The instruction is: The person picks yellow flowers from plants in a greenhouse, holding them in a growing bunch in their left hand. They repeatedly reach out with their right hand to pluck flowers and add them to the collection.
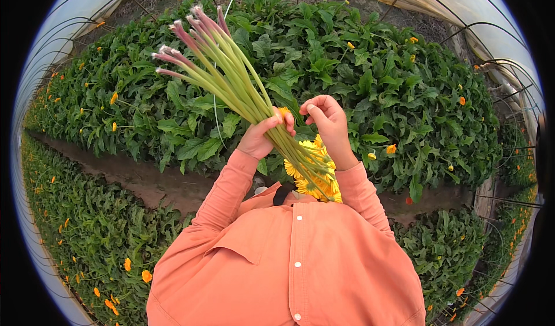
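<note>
My left hand (260, 137) is closed around a bunch of cut gerbera stems (243, 87), held at a slant in front of my chest. The pale green stems end in pinkish, fuzzy cut ends toward the upper left. Yellow gerbera heads (310, 170) hang at the lower right end, partly hidden behind the stems and my right wrist. A small yellow-orange thing (284, 110) shows at my left fingers; I cannot tell what it is. Just right of the bunch and apart from it is my right hand (327, 120), its fingers curled and thumb against the index finger, with nothing visible in it.
A dense bed of leafy gerbera plants (368, 79) with scattered orange blooms fills the space ahead. Dirt paths (143, 183) run between it and nearer beds (104, 235). A thin white hoop (215, 100) stands in the leaves. Plastic greenhouse sheeting (438, 1) over metal bars curves around.
</note>
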Tool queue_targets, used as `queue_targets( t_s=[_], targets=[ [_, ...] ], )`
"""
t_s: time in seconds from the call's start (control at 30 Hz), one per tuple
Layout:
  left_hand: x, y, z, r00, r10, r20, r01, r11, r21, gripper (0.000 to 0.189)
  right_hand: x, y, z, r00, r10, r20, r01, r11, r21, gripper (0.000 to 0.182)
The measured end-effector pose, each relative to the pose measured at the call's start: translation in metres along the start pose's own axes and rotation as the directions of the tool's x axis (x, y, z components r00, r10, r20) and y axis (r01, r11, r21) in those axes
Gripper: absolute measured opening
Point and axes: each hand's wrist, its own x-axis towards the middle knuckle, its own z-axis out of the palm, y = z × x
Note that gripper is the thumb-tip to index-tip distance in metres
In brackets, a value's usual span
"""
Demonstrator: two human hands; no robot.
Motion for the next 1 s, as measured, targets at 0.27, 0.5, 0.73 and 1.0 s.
queue_targets(
  t_s=[0.27,0.5,0.73,1.0],
  targets=[
    [-0.002,-0.002,-0.001,0.996,-0.006,0.090,0.004,1.000,0.015,0.016,0.001,0.012,-0.001,0.976,-0.180,0.119,0.215,0.861,-0.460,0.010],
    [-0.002,-0.002,-0.001,0.994,-0.026,0.110,0.023,0.999,0.023,0.016,0.000,0.015,0.000,0.972,-0.175,0.158,0.233,0.818,-0.526,0.006],
    [-0.003,-0.004,0.003,0.998,-0.028,0.056,0.029,0.999,-0.018,0.017,-0.001,0.016,-0.006,0.995,-0.044,0.092,0.054,0.992,-0.112,0.004],
    [0.003,-0.008,0.002,1.000,-0.002,-0.009,0.002,1.000,0.001,0.016,-0.023,-0.011,-0.007,0.864,0.367,0.345,-0.414,0.908,0.070,0.007]
  ],
)
